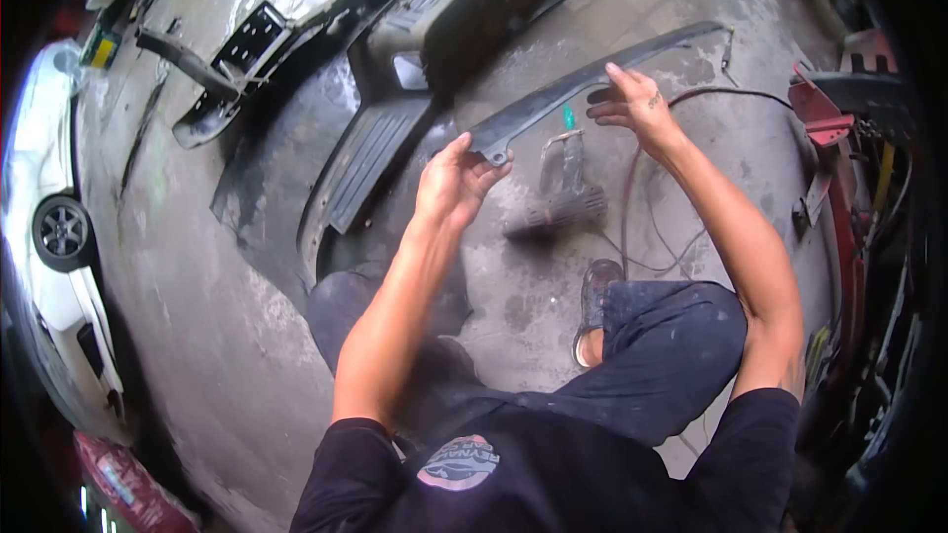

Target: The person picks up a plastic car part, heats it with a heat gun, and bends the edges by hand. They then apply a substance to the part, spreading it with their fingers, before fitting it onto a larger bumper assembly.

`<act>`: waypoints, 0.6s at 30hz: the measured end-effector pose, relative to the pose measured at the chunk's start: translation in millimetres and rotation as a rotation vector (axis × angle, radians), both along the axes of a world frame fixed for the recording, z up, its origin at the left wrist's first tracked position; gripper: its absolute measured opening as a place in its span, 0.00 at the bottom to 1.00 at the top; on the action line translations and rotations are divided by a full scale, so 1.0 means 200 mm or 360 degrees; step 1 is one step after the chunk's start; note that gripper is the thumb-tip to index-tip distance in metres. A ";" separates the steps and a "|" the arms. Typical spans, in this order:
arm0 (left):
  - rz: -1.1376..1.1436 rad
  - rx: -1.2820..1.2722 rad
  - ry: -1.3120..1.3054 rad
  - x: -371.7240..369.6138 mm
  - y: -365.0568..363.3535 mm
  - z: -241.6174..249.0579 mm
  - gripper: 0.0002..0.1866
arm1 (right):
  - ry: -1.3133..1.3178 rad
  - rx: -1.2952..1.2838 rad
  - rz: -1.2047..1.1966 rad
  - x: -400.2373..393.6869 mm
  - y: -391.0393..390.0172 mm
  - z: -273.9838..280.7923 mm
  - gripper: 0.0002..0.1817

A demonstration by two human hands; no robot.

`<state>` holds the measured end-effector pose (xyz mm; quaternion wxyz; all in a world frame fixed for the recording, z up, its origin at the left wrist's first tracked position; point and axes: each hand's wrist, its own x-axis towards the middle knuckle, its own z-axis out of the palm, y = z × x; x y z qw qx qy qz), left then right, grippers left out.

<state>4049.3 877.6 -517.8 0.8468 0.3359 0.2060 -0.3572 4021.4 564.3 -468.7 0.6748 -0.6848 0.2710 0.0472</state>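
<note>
A long, dark, slightly curved plastic trim strip (545,99) is held up in front of me, slanting from lower left to upper right. My left hand (452,183) grips its near end, thumb on top and fingers underneath, next to a small tab with a hole. Farther along, my right hand (637,111) holds the strip's edge with the thumb over it; its other fingers reach out below. Under the strip, a grey tool with a ribbed end (568,188) and a green tip lies on the concrete floor.
A large dark bumper-like part (380,128) with ribbed step pads lies at front left. Beyond it is a black bracket (259,44). A hose (711,91) and thin cables cross the floor. Red metal equipment (825,114) stands at right, a white car (49,168) at far left.
</note>
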 end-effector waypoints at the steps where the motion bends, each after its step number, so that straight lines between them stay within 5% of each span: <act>1: 0.0028 0.0005 0.0011 0.00 0.00 -0.05 0.13 | 0.0011 0.0005 0.0028 -0.01 0.00 -0.04 0.34; 5: 0.0039 0.0018 0.0239 -0.04 0.06 -0.35 0.14 | 0.0435 -0.0672 0.0318 0.00 -0.02 -0.25 0.26; 7: 0.0074 0.0159 0.0296 -0.07 0.09 -0.45 0.15 | -0.0176 -0.2247 0.0875 0.00 -0.04 -0.33 0.23; 11: 0.0141 0.0178 0.0318 -0.08 0.11 -0.52 0.15 | -0.0902 -0.2469 0.1288 0.08 -0.10 -0.55 0.27; 12: 0.0151 0.0192 0.0313 -0.08 0.11 -0.52 0.16 | -0.0775 -0.2125 0.1430 0.11 -0.10 -0.59 0.24; 15: 0.0149 0.0214 0.0286 -0.08 0.13 -0.48 0.16 | -0.0527 -0.1943 0.1666 0.26 -0.15 -0.64 0.22; 18: 0.0117 0.0382 0.0158 -0.08 0.10 -0.38 0.17 | -0.0646 -0.2100 0.1590 0.29 -0.14 -0.71 0.20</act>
